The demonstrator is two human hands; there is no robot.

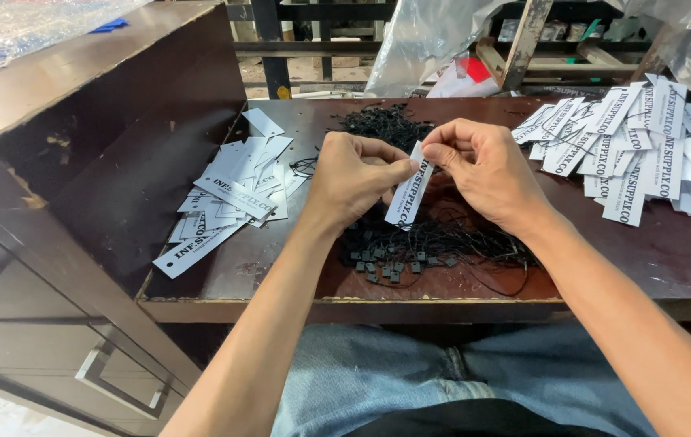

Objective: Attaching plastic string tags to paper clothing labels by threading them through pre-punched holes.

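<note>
My left hand [353, 174] and my right hand [487, 166] meet above the middle of a dark wooden table [653, 259]. Together they pinch one narrow white paper tag [408, 197] with black print, held upright by its top end. Just beneath them lies a bundle of black string loops with small grey plastic ends [418, 247]. A second heap of black strings [386, 125] sits farther back. A pile of finished white tags [228, 194] lies to the left, and a larger spread of white tags [645, 146] covers the right side.
A dark wooden cabinet with drawers and metal handles [62, 243] stands close on the left. Clear plastic bags [426, 40] and wooden framing [523, 40] rise behind the table. My legs in blue jeans [442, 372] are under the front edge.
</note>
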